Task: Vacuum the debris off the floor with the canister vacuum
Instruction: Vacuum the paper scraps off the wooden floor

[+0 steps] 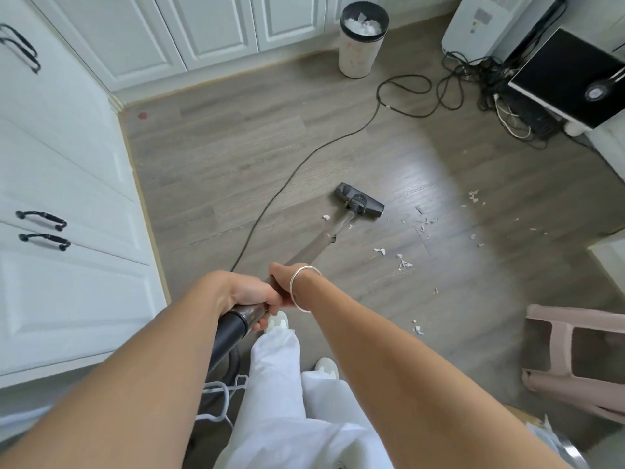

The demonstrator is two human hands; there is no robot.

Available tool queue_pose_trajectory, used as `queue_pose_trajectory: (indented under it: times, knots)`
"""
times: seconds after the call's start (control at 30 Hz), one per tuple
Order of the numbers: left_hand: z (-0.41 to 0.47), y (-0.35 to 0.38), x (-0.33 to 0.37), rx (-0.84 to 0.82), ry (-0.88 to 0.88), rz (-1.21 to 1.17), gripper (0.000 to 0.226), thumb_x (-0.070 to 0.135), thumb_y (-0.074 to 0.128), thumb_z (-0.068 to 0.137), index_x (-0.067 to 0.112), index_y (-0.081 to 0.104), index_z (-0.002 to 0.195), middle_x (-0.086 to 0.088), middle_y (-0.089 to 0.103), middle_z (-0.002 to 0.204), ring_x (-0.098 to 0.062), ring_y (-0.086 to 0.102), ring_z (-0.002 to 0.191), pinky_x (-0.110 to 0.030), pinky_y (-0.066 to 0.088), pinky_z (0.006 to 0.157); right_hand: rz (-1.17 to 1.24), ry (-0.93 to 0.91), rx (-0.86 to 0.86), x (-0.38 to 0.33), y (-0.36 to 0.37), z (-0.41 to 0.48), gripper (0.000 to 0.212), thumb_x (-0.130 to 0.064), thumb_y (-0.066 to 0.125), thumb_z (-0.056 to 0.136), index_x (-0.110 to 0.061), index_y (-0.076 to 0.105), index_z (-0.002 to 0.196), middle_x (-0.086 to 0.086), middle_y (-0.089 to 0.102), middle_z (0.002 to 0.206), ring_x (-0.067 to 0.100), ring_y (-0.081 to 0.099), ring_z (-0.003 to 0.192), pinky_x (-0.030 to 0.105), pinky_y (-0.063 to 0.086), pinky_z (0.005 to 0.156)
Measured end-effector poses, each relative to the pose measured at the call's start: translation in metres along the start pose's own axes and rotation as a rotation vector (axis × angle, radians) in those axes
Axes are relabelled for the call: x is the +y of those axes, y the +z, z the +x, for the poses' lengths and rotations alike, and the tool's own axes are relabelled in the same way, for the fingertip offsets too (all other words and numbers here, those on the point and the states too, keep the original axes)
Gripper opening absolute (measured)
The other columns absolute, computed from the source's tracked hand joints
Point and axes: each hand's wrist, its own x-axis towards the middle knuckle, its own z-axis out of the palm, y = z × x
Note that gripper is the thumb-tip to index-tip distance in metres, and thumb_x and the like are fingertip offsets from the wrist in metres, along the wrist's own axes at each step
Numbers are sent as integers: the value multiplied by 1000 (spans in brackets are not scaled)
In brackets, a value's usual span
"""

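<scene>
My left hand (248, 294) grips the vacuum wand (324, 236) at its lower end, where the black hose cuff (228, 336) joins it. My right hand (284, 277), with a silver bangle on the wrist, holds the same wand just ahead of the left. The metal wand slants forward to the black floor head (360, 199), which rests flat on the grey wood floor. Small white paper scraps (404, 264) lie scattered right of the head and wand, with more of the scraps (473, 196) farther right. The canister itself is hidden.
The black power cord (287, 176) snakes from beside my feet toward a cable tangle (480, 79) at the back right. A full waste bin (362, 38) stands by white cabinets (67, 204). A pink stool (575, 357) sits at the right. My white slippers are below the wand.
</scene>
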Motion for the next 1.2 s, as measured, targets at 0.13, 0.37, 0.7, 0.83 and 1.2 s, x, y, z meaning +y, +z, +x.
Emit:
queue_pose_trajectory:
  times: [0.13, 0.37, 0.7, 0.83, 1.2]
  knots:
    - [-9, 24, -28, 16, -21, -56, 11, 2, 50, 83, 3, 50, 72, -13, 52, 57, -21, 50, 47, -22, 46, 44, -114, -42, -38, 29, 4, -23, 39, -17, 41, 96, -6, 44, 59, 8, 45, 58, 17, 43, 46, 5, 27, 22]
    - [-25, 38, -67, 32, -46, -49, 13, 3, 49, 85, 3, 48, 72, -12, 50, 56, -21, 48, 46, -20, 44, 40, -128, -49, -89, 54, 29, -47, 39, -16, 40, 98, -5, 41, 61, 8, 43, 59, 16, 42, 47, 6, 25, 21]
    - [-24, 44, -152, 10, -105, -129, 13, 2, 51, 82, 3, 49, 69, -13, 51, 58, -21, 49, 45, -22, 46, 42, -145, 35, -109, 97, 99, -43, 38, -18, 43, 94, -6, 47, 59, 8, 50, 53, 18, 47, 46, 10, 38, 27]
    - [-25, 49, -179, -4, -117, -165, 19, 2, 51, 83, 4, 48, 65, -12, 50, 52, -18, 49, 40, -21, 47, 43, -158, 60, -76, 115, 124, -38, 35, -21, 46, 92, -5, 51, 62, 9, 52, 59, 19, 50, 47, 18, 47, 36]
    - [-23, 63, -232, 3, -44, -201, 25, 5, 50, 86, 4, 48, 61, -11, 51, 46, -20, 49, 40, -23, 44, 46, -279, -9, 81, 153, 161, -40, 35, -35, 49, 92, -4, 61, 106, 12, 61, 90, 24, 52, 64, 25, 45, 64]
